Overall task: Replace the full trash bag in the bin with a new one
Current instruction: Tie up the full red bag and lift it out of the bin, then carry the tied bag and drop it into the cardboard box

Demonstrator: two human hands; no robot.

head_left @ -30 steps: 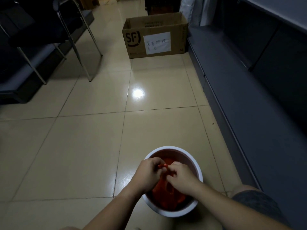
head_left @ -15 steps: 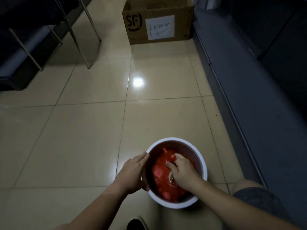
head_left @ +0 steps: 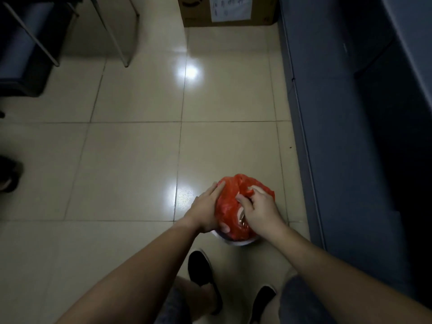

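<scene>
A full red trash bag (head_left: 230, 208) bulges up out of a small white bin (head_left: 238, 242), of which only the near rim shows below the bag. My right hand (head_left: 259, 212) is closed around the gathered top of the bag. My left hand (head_left: 207, 209) lies flat against the bag's left side, fingers stretched along it and thumb near the bin's rim. The bin stands on the tiled floor just ahead of my feet. No new bag is in view.
A dark grey cabinet front (head_left: 327, 136) runs along the right, close to the bin. A cardboard box (head_left: 228, 11) stands at the far end of the floor. Chair legs (head_left: 117, 36) and a dark seat are at the upper left. My black shoes (head_left: 201, 270) are below the bin.
The tied red bag has risen from inside the bin to above its rim. My left hand moved from the bin's rim onto the bag's side. The view has risen and tilted down.
</scene>
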